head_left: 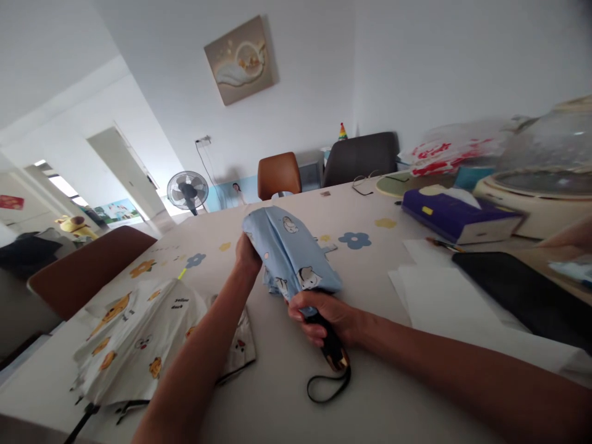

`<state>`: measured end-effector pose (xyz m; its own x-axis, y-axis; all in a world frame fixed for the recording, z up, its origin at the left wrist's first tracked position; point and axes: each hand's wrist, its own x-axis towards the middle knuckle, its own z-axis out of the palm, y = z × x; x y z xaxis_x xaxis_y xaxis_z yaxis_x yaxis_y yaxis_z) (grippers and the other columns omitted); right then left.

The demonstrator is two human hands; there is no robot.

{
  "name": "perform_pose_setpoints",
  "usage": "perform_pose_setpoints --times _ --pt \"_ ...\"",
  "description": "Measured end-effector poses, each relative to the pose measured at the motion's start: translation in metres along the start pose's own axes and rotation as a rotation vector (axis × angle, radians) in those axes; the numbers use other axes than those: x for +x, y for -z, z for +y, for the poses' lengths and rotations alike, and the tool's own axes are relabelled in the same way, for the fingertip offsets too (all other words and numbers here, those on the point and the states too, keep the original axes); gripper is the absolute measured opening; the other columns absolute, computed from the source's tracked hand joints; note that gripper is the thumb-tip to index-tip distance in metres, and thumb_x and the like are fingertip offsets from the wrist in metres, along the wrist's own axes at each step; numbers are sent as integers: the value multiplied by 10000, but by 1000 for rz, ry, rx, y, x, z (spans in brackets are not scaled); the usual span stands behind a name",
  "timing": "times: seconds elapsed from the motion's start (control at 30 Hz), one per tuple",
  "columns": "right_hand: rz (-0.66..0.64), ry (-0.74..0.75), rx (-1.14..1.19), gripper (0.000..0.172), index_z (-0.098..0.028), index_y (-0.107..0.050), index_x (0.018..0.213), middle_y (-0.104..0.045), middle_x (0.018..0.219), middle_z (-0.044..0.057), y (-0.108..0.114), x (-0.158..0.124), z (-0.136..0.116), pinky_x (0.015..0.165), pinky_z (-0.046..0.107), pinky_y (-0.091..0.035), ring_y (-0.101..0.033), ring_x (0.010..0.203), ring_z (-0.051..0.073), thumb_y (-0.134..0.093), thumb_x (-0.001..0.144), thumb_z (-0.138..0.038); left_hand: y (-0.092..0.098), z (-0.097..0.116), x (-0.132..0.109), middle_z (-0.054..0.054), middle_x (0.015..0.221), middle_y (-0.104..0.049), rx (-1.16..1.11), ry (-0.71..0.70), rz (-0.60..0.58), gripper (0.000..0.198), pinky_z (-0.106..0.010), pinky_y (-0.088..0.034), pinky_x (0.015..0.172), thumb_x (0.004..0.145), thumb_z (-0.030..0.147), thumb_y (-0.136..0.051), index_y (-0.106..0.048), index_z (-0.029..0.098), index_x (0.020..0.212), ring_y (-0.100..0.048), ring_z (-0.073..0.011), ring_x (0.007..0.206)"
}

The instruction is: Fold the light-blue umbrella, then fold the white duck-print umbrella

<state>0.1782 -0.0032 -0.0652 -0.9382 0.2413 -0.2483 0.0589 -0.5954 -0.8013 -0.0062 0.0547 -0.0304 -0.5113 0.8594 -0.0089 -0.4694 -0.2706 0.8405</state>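
Angling both forearms inward over the table. Holding one blue umbrella there, gripping its handle with curled right hand, touching its left side with left hand, cannot tell how far open. At the table's left, one white umbrella; right, one tissue box.

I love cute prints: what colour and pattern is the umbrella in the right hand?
The umbrella is light blue with white cartoon figures, clearest in the head view.
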Motion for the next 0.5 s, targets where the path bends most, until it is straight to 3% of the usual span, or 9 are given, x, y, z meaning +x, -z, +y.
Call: perform_pose_setpoints --times 0.1,0.27,0.4,0.5 --pt "17 13 25 216 -173 -446 585 -338 366 -83 2 2 1 357 170 -341 -280 288 51 -441 761 -299 1 10 4 58 516 -413 50 -144 108 204 -199 -332 481 746 334 -496 -484 168 628 -387 -68 458" --pt "37 -33 -24 253 -175 -443 572 -334 330 -77 0 2 1 354 164 -340 -289 279 55 -414 780 -316 -3 14 -4 62 488 -304 349 -454 272 359 -215 -274 466 814 395 -439 -384 175 535 -307 -70 466" --pt "64 -39 -50 262 -179 -419 575 -333 330 -86 -5 1 1 340 163 -331 -279 267 49 -455 774 -346 -8 12 0 36 480 -389 355 -334 307 392 -251 -306 498 852 413 -383 -424 174 545 -365 -90 481" --pt "26 -20 -35 242 -179 -400 584 -342 364 -93 -7 1 1 341 166 -331 -265 268 41 -457 772 -321 -14 6 15 -9 546 -502 305 -262 259 412 -265 -353 532 857 449 -376 -510 150 606 -445 -113 535"
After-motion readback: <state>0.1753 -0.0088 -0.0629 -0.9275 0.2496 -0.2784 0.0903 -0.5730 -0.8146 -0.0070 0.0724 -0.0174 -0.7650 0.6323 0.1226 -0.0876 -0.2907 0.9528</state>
